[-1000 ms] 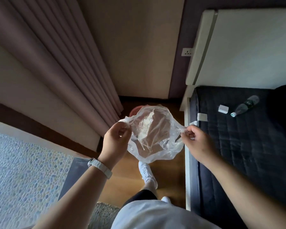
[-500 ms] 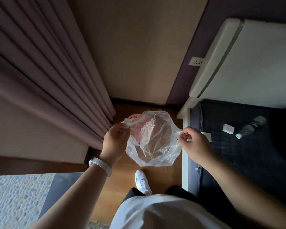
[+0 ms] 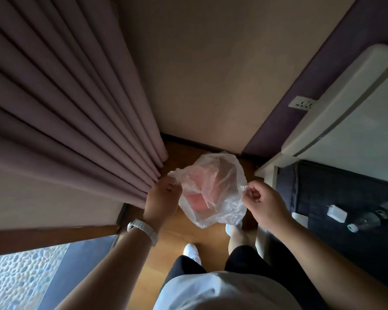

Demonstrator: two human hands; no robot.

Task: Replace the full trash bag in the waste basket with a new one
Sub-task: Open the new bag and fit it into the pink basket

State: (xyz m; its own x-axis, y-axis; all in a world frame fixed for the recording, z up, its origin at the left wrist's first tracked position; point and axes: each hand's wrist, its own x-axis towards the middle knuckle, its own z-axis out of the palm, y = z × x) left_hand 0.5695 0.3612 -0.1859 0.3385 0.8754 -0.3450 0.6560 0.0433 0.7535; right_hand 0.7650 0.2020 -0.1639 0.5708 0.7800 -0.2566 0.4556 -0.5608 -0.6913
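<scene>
A clear plastic trash bag is stretched open between my two hands above the wooden floor. My left hand pinches the bag's left rim, and my right hand pinches its right rim. Through the thin plastic the pink waste basket shows as a blurred shape on the floor below, in the corner between curtain and bed. Most of the basket is hidden behind the bag.
Heavy mauve curtains hang close on the left. A bed with a dark mattress and white headboard stands on the right, carrying a white charger and a plastic bottle. A wall socket sits above. My white shoes are below.
I have stepped forward toward the corner. The open bag in both hands now hangs over the pink basket, which shows more fully through the plastic.
</scene>
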